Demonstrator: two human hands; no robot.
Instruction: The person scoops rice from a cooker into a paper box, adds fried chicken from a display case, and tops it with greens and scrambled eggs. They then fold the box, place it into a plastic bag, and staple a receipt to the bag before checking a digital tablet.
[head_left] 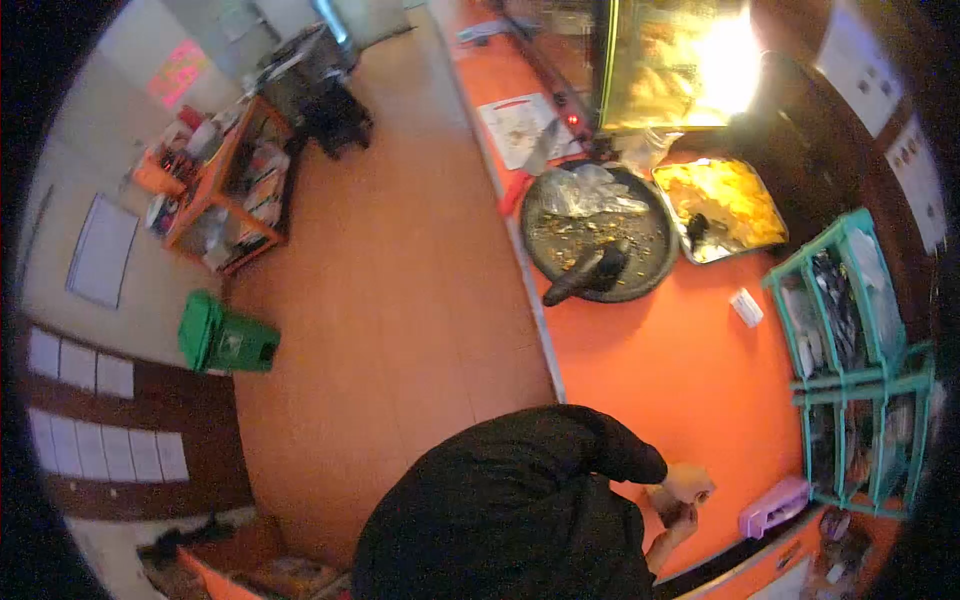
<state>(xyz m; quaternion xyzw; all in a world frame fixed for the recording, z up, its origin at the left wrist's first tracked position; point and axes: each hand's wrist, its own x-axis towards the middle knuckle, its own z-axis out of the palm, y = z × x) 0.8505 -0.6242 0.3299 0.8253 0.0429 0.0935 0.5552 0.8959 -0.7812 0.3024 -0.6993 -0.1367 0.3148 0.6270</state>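
Observation:
My left hand [689, 482] reaches out of a black sleeve over the orange counter [680, 370], its fingers curled. Just below it in the view, my right hand [677, 530] has its fingers pinched together close to the left one. A small pale, tan-coloured patch lies between and beside the hands; whether it is an object or skin I cannot make out. The nearest object is a purple tool [774, 507], to the right of both hands.
Farther up the counter stand a stone mortar [650, 265] with a dark pestle [580, 277] and plastic bag, a metal tray [720, 210] of yellow-orange food, a cutting board [515, 130] with a knife and a small white box [746, 307]. Teal racks [842, 385] line the right side.

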